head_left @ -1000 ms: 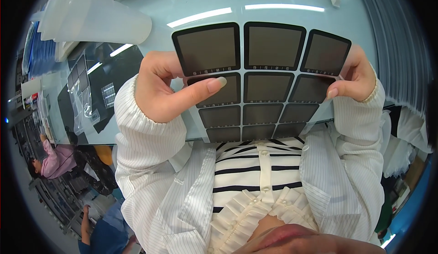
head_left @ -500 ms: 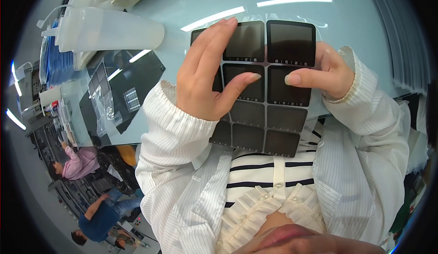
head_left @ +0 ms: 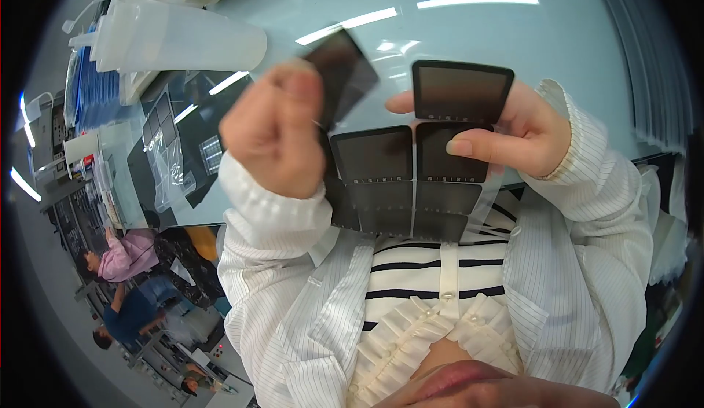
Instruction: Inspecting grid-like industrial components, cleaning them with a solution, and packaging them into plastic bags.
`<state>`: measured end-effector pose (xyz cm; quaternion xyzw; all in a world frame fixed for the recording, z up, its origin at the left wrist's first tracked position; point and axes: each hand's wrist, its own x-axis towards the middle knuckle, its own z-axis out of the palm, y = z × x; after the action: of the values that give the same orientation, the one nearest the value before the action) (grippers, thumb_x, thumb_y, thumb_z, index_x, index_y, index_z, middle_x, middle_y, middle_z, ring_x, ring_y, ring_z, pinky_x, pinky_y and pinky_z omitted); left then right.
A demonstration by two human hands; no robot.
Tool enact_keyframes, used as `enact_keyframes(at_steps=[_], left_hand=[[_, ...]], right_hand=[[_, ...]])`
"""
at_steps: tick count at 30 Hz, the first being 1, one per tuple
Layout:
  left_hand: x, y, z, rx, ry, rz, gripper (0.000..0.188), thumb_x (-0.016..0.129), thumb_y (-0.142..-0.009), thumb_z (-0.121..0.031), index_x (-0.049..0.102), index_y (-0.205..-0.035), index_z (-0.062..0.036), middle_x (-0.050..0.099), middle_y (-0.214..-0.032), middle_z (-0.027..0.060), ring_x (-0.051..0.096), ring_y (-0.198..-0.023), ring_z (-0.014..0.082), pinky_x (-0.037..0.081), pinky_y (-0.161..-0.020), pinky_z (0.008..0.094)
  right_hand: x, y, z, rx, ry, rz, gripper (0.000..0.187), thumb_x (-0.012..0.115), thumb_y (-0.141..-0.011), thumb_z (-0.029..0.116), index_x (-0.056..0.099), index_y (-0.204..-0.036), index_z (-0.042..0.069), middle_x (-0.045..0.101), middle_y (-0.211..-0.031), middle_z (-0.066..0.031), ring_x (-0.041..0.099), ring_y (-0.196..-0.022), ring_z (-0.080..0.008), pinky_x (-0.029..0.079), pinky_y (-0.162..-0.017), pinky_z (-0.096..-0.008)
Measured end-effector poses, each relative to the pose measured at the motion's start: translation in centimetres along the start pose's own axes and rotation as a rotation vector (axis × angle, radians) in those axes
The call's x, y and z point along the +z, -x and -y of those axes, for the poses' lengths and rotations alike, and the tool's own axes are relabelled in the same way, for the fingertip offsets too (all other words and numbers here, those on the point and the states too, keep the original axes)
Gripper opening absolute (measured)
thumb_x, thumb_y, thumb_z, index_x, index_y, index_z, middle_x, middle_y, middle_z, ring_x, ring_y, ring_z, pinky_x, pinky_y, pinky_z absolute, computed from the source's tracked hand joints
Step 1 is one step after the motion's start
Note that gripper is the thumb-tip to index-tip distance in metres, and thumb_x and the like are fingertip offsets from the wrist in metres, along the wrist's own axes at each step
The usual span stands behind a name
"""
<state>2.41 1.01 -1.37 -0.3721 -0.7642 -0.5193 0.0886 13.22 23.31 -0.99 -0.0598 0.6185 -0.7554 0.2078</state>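
Observation:
A sheet of dark rectangular panels (head_left: 371, 154) on clear film is held tilted in front of my chest. My right hand (head_left: 532, 126) grips its right side, thumb on the front of a panel and the other fingers behind. Above the sheet's upper left, my left hand (head_left: 279, 126), smeared by motion, is closed on a dark square panel (head_left: 345, 74). That panel stands at a slant to the rest; whether it is fully separate from the film I cannot tell. One panel (head_left: 462, 93) projects at the sheet's upper right.
On the glass-topped table (head_left: 469, 30) a translucent plastic bottle (head_left: 191, 38) lies at the upper left. Below it are a black sheet (head_left: 213, 111) and a clear bag (head_left: 169, 162). Blue-grey stacked sheets (head_left: 638, 63) stand at the right. Two people (head_left: 128, 258) work at the lower left.
My left hand has drawn up and left from the sheet's front, now with a dark panel in it. The sheet has dropped slightly at the top; my right hand keeps its grip.

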Motion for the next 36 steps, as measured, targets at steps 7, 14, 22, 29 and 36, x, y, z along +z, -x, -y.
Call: enact_keyframes(at_steps=[7, 14, 22, 29, 36], left_hand=[[-1.5, -1.3, 3.4, -0.245, 0.315, -0.331, 0.037, 0.055, -0.093, -0.028, 0.062, -0.072, 0.0027, 0.059, -0.074, 0.0009, 0.046, -0.065, 0.0063, 0.036, -0.061, 0.0197], [-1.2, -0.9, 1.4, -0.313, 0.372, -0.234, 0.036, 0.059, -0.091, -0.033, 0.068, -0.080, -0.0006, 0.053, -0.067, -0.0033, 0.037, -0.056, 0.0041, 0.027, -0.050, 0.0217], [-1.5, -1.3, 1.0, -0.426, 0.476, -0.108, 0.036, 0.049, -0.094, -0.032, 0.065, -0.101, -0.0003, 0.064, -0.079, 0.0056, 0.055, -0.062, 0.0088, 0.039, -0.051, 0.0232], [-1.0, -2.3, 1.1, -0.487, 0.958, 0.105, 0.044, 0.041, -0.094, -0.026, 0.047, -0.125, 0.0054, 0.057, -0.115, 0.0210, 0.062, -0.091, 0.0226, 0.050, -0.069, 0.0273], [-0.2, -1.8, 2.1, -0.697, 0.957, 0.296, 0.042, 0.035, -0.094, -0.022, 0.050, -0.120, 0.0062, 0.060, -0.091, 0.0142, 0.056, -0.067, 0.0180, 0.048, -0.062, 0.0299]], right_hand=[[-2.5, 1.8, -1.9, -0.016, -0.006, -0.012, 0.040, 0.059, -0.079, 0.001, 0.054, -0.119, 0.001, 0.061, -0.117, -0.0143, 0.064, -0.086, -0.0166, 0.052, -0.077, -0.0299], [-5.8, 3.5, 0.1, -0.005, -0.044, -0.212, 0.044, 0.063, -0.074, 0.004, 0.055, -0.117, 0.004, 0.060, -0.116, -0.0170, 0.066, -0.086, -0.0176, 0.052, -0.078, -0.0314], [-7.1, 3.8, 0.1, -0.043, 0.124, -0.209, 0.051, 0.064, -0.071, 0.007, 0.054, -0.121, 0.004, 0.057, -0.121, -0.0176, 0.066, -0.083, -0.0163, 0.052, -0.078, -0.0308], [-6.9, 3.9, 0.6, -0.208, 0.101, -0.337, 0.063, 0.062, -0.074, 0.009, 0.042, -0.132, -0.004, 0.067, -0.095, -0.0104, 0.065, -0.084, -0.0154, 0.049, -0.082, -0.0290], [-10.2, 5.9, -0.7, -0.384, 0.288, -0.380, 0.052, 0.063, -0.081, 0.017, 0.048, -0.128, 0.003, 0.064, -0.109, -0.0100, 0.064, -0.091, -0.0140, 0.047, -0.085, -0.0285]])
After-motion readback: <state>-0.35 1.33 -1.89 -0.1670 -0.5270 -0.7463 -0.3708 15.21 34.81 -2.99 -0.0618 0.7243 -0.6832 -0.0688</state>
